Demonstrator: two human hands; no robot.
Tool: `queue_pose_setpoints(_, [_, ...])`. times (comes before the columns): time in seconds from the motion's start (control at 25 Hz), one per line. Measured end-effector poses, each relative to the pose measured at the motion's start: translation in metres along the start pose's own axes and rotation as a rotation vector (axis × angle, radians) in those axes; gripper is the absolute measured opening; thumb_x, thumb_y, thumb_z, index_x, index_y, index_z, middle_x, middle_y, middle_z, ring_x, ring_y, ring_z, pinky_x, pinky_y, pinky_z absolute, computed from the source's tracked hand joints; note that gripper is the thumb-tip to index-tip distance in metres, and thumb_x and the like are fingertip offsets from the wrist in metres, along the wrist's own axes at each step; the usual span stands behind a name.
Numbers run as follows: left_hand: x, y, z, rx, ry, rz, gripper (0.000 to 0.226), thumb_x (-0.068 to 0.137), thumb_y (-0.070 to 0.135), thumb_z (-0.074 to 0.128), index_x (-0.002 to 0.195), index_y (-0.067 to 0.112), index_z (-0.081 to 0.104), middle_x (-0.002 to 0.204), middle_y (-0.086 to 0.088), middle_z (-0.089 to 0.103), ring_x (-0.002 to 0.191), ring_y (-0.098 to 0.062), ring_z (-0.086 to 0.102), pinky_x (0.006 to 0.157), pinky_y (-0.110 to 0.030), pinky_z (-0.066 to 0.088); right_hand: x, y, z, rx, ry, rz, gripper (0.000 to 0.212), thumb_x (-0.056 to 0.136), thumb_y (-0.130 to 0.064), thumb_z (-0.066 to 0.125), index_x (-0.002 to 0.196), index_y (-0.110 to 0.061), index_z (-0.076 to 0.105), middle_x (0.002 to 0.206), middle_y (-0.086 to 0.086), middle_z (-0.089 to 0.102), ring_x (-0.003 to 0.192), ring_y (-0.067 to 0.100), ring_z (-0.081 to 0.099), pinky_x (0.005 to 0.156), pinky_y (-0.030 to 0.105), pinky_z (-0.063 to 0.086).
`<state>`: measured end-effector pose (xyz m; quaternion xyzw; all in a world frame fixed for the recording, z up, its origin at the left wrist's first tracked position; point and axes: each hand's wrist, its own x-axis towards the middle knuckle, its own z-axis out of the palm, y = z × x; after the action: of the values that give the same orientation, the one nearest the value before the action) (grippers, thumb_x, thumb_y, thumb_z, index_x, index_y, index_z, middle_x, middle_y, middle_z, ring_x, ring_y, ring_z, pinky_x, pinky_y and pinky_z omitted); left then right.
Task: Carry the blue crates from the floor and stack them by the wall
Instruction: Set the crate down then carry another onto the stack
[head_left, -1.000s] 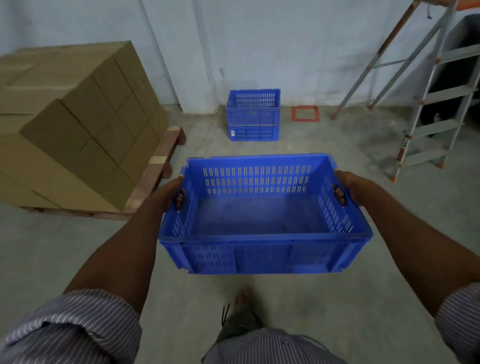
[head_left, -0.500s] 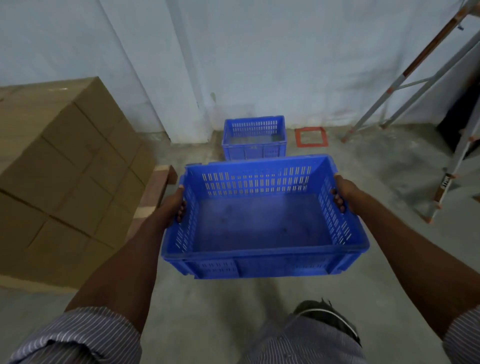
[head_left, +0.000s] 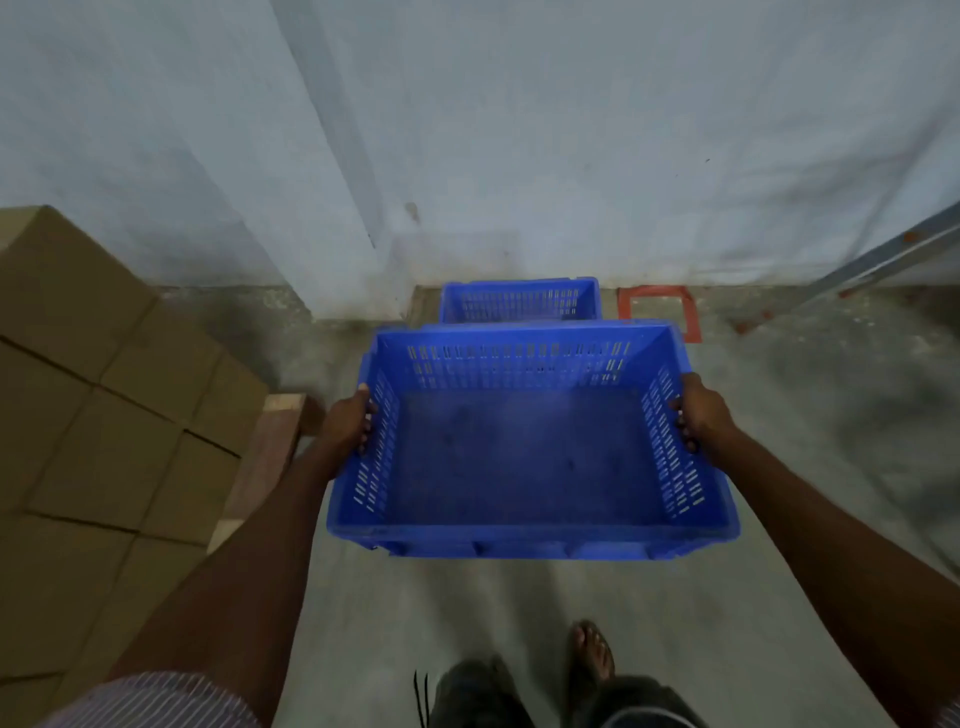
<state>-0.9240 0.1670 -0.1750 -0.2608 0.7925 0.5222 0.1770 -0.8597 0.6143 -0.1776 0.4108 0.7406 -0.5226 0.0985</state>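
Observation:
I hold an empty blue slotted crate (head_left: 519, 457) in front of me, above the concrete floor. My left hand (head_left: 349, 423) grips its left side handle and my right hand (head_left: 698, 415) grips its right side handle, fingers curled through the slots. Just beyond it, the blue crate stack (head_left: 519, 301) stands on the floor against the pale wall (head_left: 571, 156). The held crate's far rim hides the stack's lower part.
Stacked cardboard boxes (head_left: 88, 415) on a wooden pallet (head_left: 270, 441) fill the left side. An orange square frame (head_left: 657, 306) lies on the floor right of the stack. A ladder leg (head_left: 883, 260) slants at the right edge. My feet (head_left: 587, 654) show below.
I have walked closer to the wall with the crate. The stack by the wall now sits right behind the held crate's far rim, and the ladder has slid mostly out of view.

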Motion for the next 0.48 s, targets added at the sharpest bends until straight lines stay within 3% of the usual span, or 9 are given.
queue_pose_setpoints(0.16, [0.136, 0.037, 0.018, 0.064, 0.04, 0.038, 0.049, 0.107, 0.049, 0.037, 0.077, 0.013, 0.052, 0.06, -0.004, 0.041, 0.042, -0.016, 0.036, 0.04, -0.02, 0.032, 0.113, -0.049, 0.054, -0.045, 0.051, -0.005, 0.059, 0.098, -0.054, 0.033, 0.076, -0.004, 0.058, 0.058, 0.012, 0.048, 0.048, 0.027, 0.043, 0.049, 0.032, 0.036])
queue_pose_setpoints(0.36, [0.305, 0.079, 0.055, 0.131, 0.066, 0.138, 0.054, 0.106, 0.049, 0.038, 0.069, 0.013, 0.054, 0.058, -0.006, 0.047, 0.043, -0.02, 0.041, 0.046, -0.024, 0.035, 0.266, -0.088, 0.125, -0.142, 0.1, -0.076, 0.065, 0.096, -0.058, 0.026, 0.093, -0.002, 0.06, 0.069, 0.017, 0.055, 0.056, 0.029, 0.052, 0.054, 0.033, 0.039])
queue_pose_setpoints(0.48, [0.392, 0.094, 0.082, 0.177, 0.099, 0.186, 0.057, 0.105, 0.05, 0.039, 0.066, 0.013, 0.056, 0.057, -0.009, 0.051, 0.035, -0.016, 0.044, 0.046, -0.025, 0.039, 0.362, -0.106, 0.16, -0.179, 0.161, -0.109, 0.054, 0.096, -0.054, 0.029, 0.079, -0.007, 0.051, 0.075, 0.03, 0.063, 0.066, 0.04, 0.064, 0.058, 0.042, 0.044])
